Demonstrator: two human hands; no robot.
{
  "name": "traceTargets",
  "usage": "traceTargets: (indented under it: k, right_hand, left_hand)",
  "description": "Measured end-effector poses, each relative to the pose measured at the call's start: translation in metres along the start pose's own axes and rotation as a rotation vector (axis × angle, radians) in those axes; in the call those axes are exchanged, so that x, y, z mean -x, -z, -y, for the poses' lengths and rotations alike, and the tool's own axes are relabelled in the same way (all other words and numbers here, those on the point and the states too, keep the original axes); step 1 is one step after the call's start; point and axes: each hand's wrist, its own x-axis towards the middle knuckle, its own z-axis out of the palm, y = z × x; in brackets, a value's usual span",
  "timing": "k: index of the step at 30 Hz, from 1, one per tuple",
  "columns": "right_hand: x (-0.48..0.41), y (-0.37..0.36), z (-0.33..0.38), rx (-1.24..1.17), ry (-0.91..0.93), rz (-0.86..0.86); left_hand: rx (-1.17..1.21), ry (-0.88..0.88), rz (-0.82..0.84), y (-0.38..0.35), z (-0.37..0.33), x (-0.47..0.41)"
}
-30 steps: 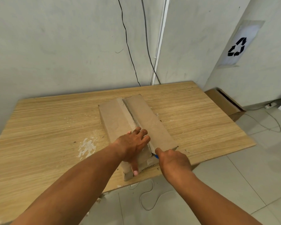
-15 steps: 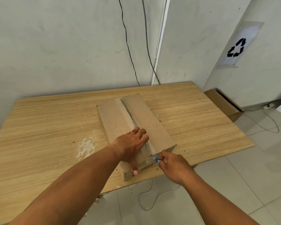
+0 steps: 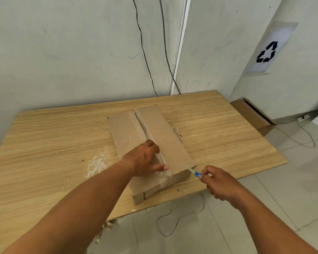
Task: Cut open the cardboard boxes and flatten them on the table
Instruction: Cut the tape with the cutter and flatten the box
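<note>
A brown cardboard box (image 3: pixel 128 132) stands on the wooden table (image 3: pixel 50 143), its two top flaps meeting at a centre seam that is slit and slightly parted. My left hand (image 3: pixel 145 158) lies over the near end of the seam, fingers curled down into the gap and thumb pointing right along the flap edge. My right hand (image 3: pixel 218 182) is off the box's near right corner and pinches a small blue-handled cutter (image 3: pixel 195 172). Its thin blade touches the right flap's near corner.
A flattened cardboard piece (image 3: pixel 250 114) leans against the wall on the floor at the right, below a recycling sign (image 3: pixel 266 52). Cables hang down the wall behind the table, and a white cord (image 3: pixel 173 217) loops on the tiled floor under the table's near edge.
My right hand has drawn the cutter out of the seam's near end and moved right, to the box's near right corner. My left hand's fingers have curled into the seam gap.
</note>
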Motion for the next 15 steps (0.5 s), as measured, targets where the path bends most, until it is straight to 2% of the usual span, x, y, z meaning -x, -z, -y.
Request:
traceTargets:
  k: [2,4,7,10,15]
  right_hand:
    - [-0.002,-0.009,-0.003,-0.018,0.015,-0.075]
    - [-0.003,-0.023,-0.005,-0.029,0.05,-0.098]
    - [0.001,-0.038,-0.008,-0.005,0.127,-0.062]
    - [0.008,-0.051,-0.006,0.083,0.216,-0.014]
    - [0.009,-0.078,0.005,0.415,0.295,-0.078]
  left_hand:
    - [0.013,0.174,-0.073,-0.011,-0.006,-0.006]
    - [0.029,0.311,-0.041,-0.025,-0.013,-0.017]
    - [0.264,0.478,0.004,-0.037,-0.012,-0.032]
    - [0.593,0.56,-0.129,-0.042,-0.005,-0.038]
    - [0.681,0.615,-0.209,-0.043,-0.01,-0.038]
